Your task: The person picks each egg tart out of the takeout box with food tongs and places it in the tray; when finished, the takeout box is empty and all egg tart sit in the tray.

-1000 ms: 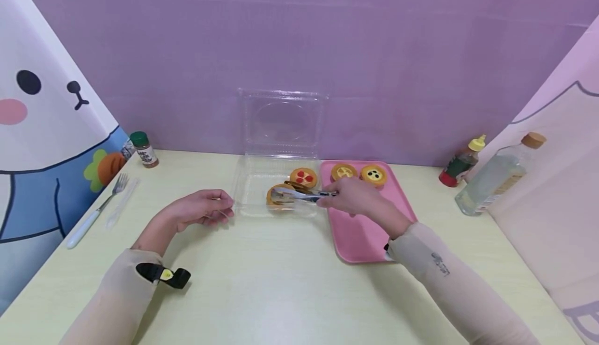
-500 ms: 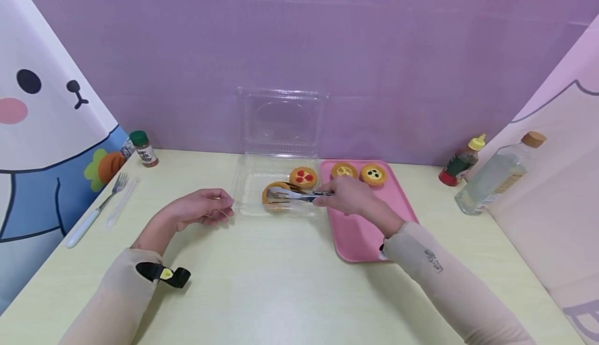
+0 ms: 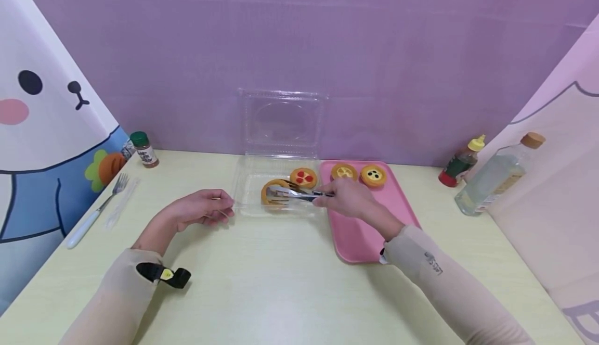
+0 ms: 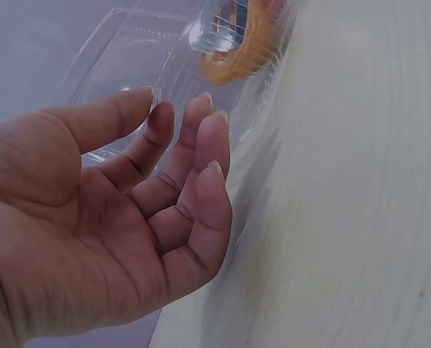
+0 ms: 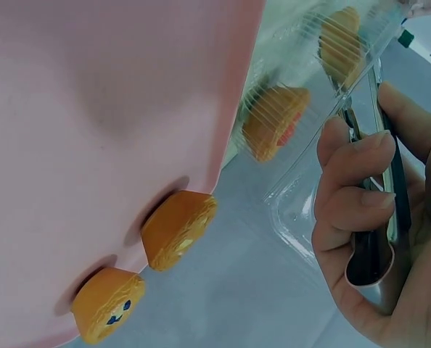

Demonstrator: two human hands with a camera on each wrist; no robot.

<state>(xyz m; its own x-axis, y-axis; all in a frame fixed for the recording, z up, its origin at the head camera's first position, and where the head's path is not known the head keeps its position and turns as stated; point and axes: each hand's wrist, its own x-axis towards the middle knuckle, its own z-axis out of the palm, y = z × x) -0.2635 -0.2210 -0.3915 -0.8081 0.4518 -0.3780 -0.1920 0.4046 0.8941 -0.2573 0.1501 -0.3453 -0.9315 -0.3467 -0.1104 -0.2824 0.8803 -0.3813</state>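
My right hand (image 3: 346, 196) grips metal food tongs (image 3: 296, 194), their handle also showing in the right wrist view (image 5: 386, 246). The tongs' slotted ends lie over an egg tart (image 3: 268, 191) in the front of a clear plastic clamshell container (image 3: 250, 181), covering much of it. Behind it in the same container sits a tart with red topping (image 3: 303, 177). At the container's left edge, my left hand (image 3: 201, 208) pinches the rim between thumb and index finger, the other fingers loosely curled, as the left wrist view shows (image 4: 128, 210).
A pink tray (image 3: 360, 238) on the right bears a tart with pale topping (image 3: 343, 171) and one with dark dots (image 3: 373, 175). The container's raised lid (image 3: 283, 121) stands behind. Bottles (image 3: 496, 178) (image 3: 460, 163) stand right; a spice jar (image 3: 145, 150) and fork (image 3: 95, 212) lie left.
The tongs and the tart under them have shifted slightly left inside the container, and my right hand has moved left with them. My left hand stays at the rim.
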